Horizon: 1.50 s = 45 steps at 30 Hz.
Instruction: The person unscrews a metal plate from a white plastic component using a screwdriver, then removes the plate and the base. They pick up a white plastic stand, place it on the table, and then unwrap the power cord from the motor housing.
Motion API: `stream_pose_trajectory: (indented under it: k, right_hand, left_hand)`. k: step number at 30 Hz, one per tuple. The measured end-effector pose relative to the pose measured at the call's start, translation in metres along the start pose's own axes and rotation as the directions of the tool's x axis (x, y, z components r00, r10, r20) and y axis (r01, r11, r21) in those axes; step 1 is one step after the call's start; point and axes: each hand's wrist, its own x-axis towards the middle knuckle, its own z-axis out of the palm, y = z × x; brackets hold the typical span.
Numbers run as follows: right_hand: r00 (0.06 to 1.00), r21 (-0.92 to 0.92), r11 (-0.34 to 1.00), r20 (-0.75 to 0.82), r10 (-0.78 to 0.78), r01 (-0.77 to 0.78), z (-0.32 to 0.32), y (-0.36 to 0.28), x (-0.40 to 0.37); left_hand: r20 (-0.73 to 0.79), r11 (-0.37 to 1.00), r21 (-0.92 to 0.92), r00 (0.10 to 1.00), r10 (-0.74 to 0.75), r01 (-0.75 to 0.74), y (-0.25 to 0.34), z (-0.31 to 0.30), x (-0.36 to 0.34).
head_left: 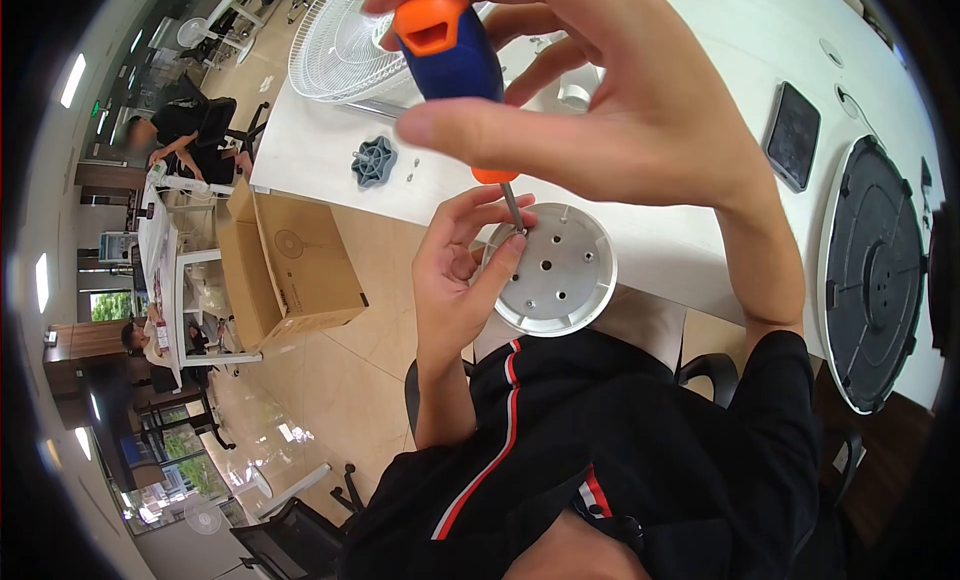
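Observation:
My right hand [610,110] is closed round the top of a blue and orange screwdriver [452,65], held upright over a round white part. The screwdriver's metal shaft reaches down to the upper left of that white part [546,290], which has several holes in its face. At the shaft's tip the fingers of my left hand [462,270] pinch together beside the rim; a screw between them is too small to make out. A grey knob [373,162] lies on the white table to the left, with small metal pieces [412,169] near it.
A white fan grille [350,45] lies at the table's far left. On the right are a phone [793,135] and a large black round base [875,275] with a white rim. An open cardboard box [300,265] stands left of the table. Other people sit in the background.

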Motion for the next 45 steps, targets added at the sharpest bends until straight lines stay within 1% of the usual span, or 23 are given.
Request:
stream_pose_trajectory:
  k: [2, 3, 5, 9, 11, 12, 14, 15, 17, 18, 20, 21, 23, 24, 26, 27, 29, 30, 32, 36, 38, 42, 45]
  right_hand:
    - [0.999, -0.030, 0.999, 0.038, -0.011, 0.012, -0.004, -0.003, 0.000]
    - [0.995, 0.028, 1.000, 0.104, -0.007, 0.004, -0.014, -0.006, 0.001]
    - [0.995, 0.059, 0.998, 0.097, -0.018, 0.012, -0.014, -0.008, 0.002]
    - [0.997, 0.091, 0.996, -0.076, -0.015, 0.022, -0.003, -0.013, 0.002]
    - [0.998, 0.029, 0.999, -0.061, -0.018, 0.019, -0.004, -0.012, 0.002]
    - [0.999, -0.077, 0.997, -0.030, -0.033, 0.030, -0.003, -0.009, 0.002]
    - [0.997, 0.022, 0.997, 0.046, 0.069, -0.070, -0.010, -0.004, 0.006]
    - [0.979, 0.219, 0.957, 0.111, 0.170, -0.191, -0.022, -0.003, 0.011]
    - [0.970, 0.424, 0.874, 0.160, 0.185, -0.236, -0.025, 0.009, 0.012]
    - [0.986, 0.448, 0.880, 0.124, 0.115, -0.159, -0.016, 0.023, 0.005]
    - [1.000, 0.326, 0.945, 0.010, -0.009, 0.005, -0.008, 0.018, 0.003]
    - [0.996, 0.169, 0.982, -0.056, -0.076, 0.084, -0.005, 0.005, -0.002]
    - [0.992, -0.018, 0.995, -0.084, -0.097, 0.096, -0.003, -0.004, -0.001]
    - [0.997, -0.041, 0.998, -0.058, -0.044, 0.041, -0.004, -0.004, 0.001]
    - [0.996, 0.121, 0.990, -0.026, 0.081, -0.078, -0.005, 0.001, 0.002]
    - [0.989, 0.302, 0.943, -0.006, 0.149, -0.140, -0.006, 0.008, 0.002]
    - [0.996, 0.392, 0.917, -0.028, 0.087, -0.069, -0.002, 0.028, 0.002]
    - [0.997, 0.303, 0.951, -0.070, -0.042, 0.061, 0.005, 0.042, 0.001]
    - [0.984, 0.151, 0.973, -0.077, -0.163, 0.173, 0.007, 0.043, 0.002]
    - [0.995, -0.080, 0.992, 0.004, -0.101, 0.101, -0.004, 0.001, -0.001]
    - [0.998, -0.115, 0.991, 0.010, -0.061, 0.062, -0.005, -0.003, -0.001]
    - [0.997, 0.035, 0.998, -0.047, -0.057, 0.058, -0.006, -0.002, -0.004]
    - [0.996, -0.038, 0.996, -0.043, -0.080, 0.079, -0.004, -0.005, -0.002]
  left_hand:
    - [0.009, 1.000, 0.018, 1.000, 0.000, 0.000, 0.001, -0.001, 0.000]
    - [0.011, 1.000, 0.014, 1.000, 0.008, -0.008, 0.000, -0.001, -0.001]
    - [0.013, 1.000, 0.005, 1.000, 0.025, -0.025, -0.003, -0.001, -0.001]
    - [0.016, 1.000, 0.013, 1.000, 0.021, -0.022, -0.004, -0.003, -0.001]
    - [0.018, 0.999, 0.022, 0.999, 0.031, -0.032, -0.005, -0.003, -0.001]
    - [0.014, 0.999, 0.021, 0.999, 0.030, -0.030, -0.005, -0.003, -0.001]
    - [0.009, 0.999, 0.019, 1.000, 0.026, -0.026, -0.004, -0.002, -0.001]
    - [0.009, 0.999, 0.023, 1.000, 0.029, -0.029, -0.004, -0.002, -0.001]
    - [0.009, 0.999, 0.029, 0.999, 0.033, -0.034, -0.004, -0.002, 0.000]
    - [0.009, 0.999, 0.034, 0.999, 0.037, -0.037, -0.005, -0.003, -0.001]
    - [0.010, 0.998, 0.046, 0.999, 0.043, -0.044, -0.006, -0.004, -0.001]
    - [0.002, 0.998, 0.051, 0.999, 0.033, -0.033, -0.004, -0.004, -0.001]
    - [-0.013, 0.998, 0.059, 1.000, 0.011, -0.010, 0.000, -0.001, -0.001]
    - [-0.015, 0.998, 0.066, 1.000, 0.014, -0.013, 0.000, -0.001, -0.001]
    - [-0.018, 0.997, 0.079, 1.000, 0.020, -0.018, 0.000, -0.001, -0.001]
    - [-0.015, 0.996, 0.083, 0.999, 0.041, -0.040, -0.002, -0.002, -0.001]
    - [-0.011, 0.992, 0.092, 0.996, 0.084, -0.083, -0.007, -0.005, -0.001]
    - [-0.015, 0.992, 0.096, 0.996, 0.088, -0.086, -0.007, -0.005, -0.001]
    - [-0.025, 0.990, 0.103, 0.995, 0.097, -0.094, -0.007, -0.005, -0.001]
    - [-0.021, 0.982, 0.168, 0.996, 0.091, -0.086, -0.005, -0.007, -0.001]
    - [-0.011, 0.978, 0.199, 0.998, 0.065, -0.061, -0.002, -0.007, -0.002]
    - [-0.003, 0.969, 0.235, 0.997, 0.078, -0.075, 0.003, -0.006, 0.000]
    - [0.008, 0.962, 0.252, 0.995, 0.103, -0.102, 0.003, -0.007, 0.002]
